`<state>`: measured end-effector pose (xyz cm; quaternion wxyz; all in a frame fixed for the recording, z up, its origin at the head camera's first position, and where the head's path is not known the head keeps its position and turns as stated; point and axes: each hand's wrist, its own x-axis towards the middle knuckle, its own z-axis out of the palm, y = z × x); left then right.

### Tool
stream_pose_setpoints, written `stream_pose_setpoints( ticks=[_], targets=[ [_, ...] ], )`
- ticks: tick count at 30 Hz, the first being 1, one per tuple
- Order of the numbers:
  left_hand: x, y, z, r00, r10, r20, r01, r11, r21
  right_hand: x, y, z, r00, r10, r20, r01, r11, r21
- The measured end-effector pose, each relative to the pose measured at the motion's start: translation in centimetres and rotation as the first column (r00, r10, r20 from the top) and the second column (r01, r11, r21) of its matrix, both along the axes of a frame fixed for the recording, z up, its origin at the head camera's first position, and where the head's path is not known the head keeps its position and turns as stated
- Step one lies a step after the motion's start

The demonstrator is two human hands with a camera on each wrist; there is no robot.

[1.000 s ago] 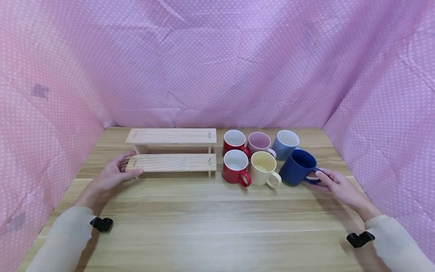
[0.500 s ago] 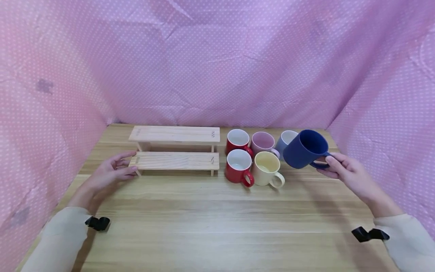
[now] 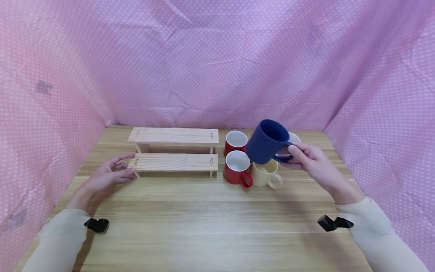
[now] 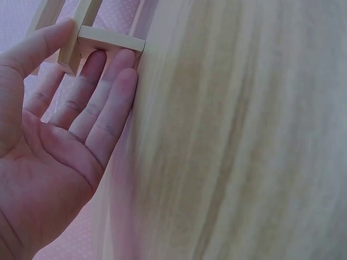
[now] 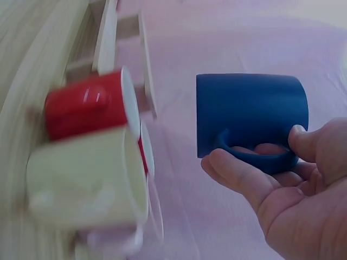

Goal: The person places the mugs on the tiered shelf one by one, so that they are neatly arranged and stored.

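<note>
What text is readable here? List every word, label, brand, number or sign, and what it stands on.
No text can be read.
Upper wooden shelf: small marks near both ends, too small to make out.
Lower wooden shelf: similar marks, also too small.
Pink cloth: grey blotches at left, too blurred to tell.
Blue mug, front red mug, cream mug: none on the sides that show.

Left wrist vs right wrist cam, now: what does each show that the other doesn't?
Left wrist only: the left grip, palm in view, fingertips at the end of the shelving.

Right wrist only: the right grip holding the blue mug by its handle, plus a red mug, a cream mug and other mugs partly hidden behind them.

Both: parts of the wooden shelves, the wood-grain table and the pink cloth.
</note>
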<state>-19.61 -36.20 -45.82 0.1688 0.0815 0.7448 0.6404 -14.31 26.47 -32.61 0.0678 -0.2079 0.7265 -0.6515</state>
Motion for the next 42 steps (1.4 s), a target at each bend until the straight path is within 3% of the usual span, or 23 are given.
stream_pose_setpoints(
  ticks=[6, 12, 18, 27, 35, 42],
  targets=[
    [0.1, 0.2, -0.2, 1.000, -0.016, -0.025, 0.016, 1.000, -0.007, -1.8, -5.1, 1.0, 0.999, -0.006, 0.048, 0.002, 0.996, 0.088],
    [0.0, 0.2, -0.2, 0.997, -0.043, -0.071, 0.040, 0.998, -0.041, -4.1, -10.6, 1.4, 0.998, 0.009, 0.062, -0.013, 0.997, 0.070],
    [0.0, 0.2, -0.2, 0.997, -0.037, -0.065, 0.033, 0.997, -0.063, -6.5, -16.2, 1.1, 0.999, 0.011, 0.052, -0.014, 0.997, 0.073],
    [-0.3, 0.1, -0.1, 0.996, -0.053, -0.075, 0.049, 0.997, -0.064, -8.4, -23.1, 1.1, 0.995, -0.002, 0.098, -0.002, 0.999, 0.037],
    [-0.5, -0.1, -0.3, 0.995, -0.054, -0.079, 0.052, 0.998, -0.033, -10.4, -27.9, 0.9, 0.999, -0.020, 0.028, 0.016, 0.988, 0.151],
    [0.0, 0.1, -0.2, 0.997, -0.041, -0.069, 0.037, 0.997, -0.065, -11.1, -30.7, 0.4, 0.999, -0.029, -0.036, 0.036, 0.974, 0.222]
  ],
)
